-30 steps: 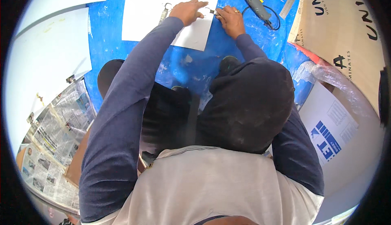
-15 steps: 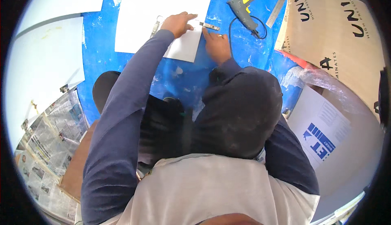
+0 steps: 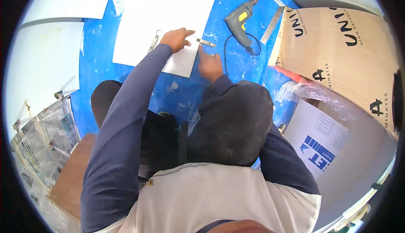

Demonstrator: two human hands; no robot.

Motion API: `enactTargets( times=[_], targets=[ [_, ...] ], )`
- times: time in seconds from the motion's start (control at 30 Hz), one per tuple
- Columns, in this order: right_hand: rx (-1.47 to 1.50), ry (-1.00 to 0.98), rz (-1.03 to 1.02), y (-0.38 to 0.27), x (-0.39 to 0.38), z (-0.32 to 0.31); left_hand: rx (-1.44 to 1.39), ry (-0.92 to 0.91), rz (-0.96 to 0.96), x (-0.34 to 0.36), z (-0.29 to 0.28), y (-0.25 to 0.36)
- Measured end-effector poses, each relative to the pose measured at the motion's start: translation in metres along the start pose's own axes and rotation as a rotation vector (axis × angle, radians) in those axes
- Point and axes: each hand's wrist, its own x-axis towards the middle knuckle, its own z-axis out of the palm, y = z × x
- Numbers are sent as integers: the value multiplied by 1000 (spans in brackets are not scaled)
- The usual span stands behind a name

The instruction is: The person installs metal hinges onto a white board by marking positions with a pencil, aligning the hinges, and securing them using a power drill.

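Observation:
A white panel [image 3: 168,5] lies on the blue, paint-spotted surface. At its right edge rests a metal cabinet hinge [image 3: 206,43], its arm sticking out past the edge. My left hand [image 3: 175,39] lies over the hinge's inner end, with index finger and thumb stretched out and apart; it hides the part beneath. From below, my right hand [image 3: 210,67] reaches up, its extended index finger at the hinge arm by the panel's edge. A second metal hinge [image 3: 153,43], with a ring-shaped cup end, lies on the panel left of my left hand.
A grey and yellow power drill [image 3: 240,23] with a black cord lies to the right. Beyond it is a metal square [image 3: 273,24]. Printed brown sheeting [image 3: 329,43] and a white carton sheet [image 3: 316,136] fill the right. White boards [image 3: 46,64] stand at the left, above newspaper [image 3: 46,148].
The whole view has shifted, so the panel, drill and hands appear lower and further left. Both hands keep nearly the same pose at the hinge.

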Motion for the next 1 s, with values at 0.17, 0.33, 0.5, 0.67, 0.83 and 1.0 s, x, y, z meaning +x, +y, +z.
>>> enactTargets(
  times=[0.17, 0.33, 0.5, 0.67, 0.83, 1.0],
  targets=[
    [17, -9, -10, -2, 0, 0, 1, 7, 20, -3, 6, -3],
    [19, 30, -30, -4, 1, -6, -3, 26, 47, -3, 7, -6],
    [128, 63, 82, -9, 13, -13, 0, 31, 43, -2, 6, -9],
    [464, 83, 171, 12, 30, -12, -2, 29, 57, 0, 5, -5],
    [465, -110, 213, 9, 37, -22, 64, -106, -32, -2, 7, -16],
    [380, -17, 123, 16, 23, -46, 52, -62, -10, -3, 11, -2]
  ],
)
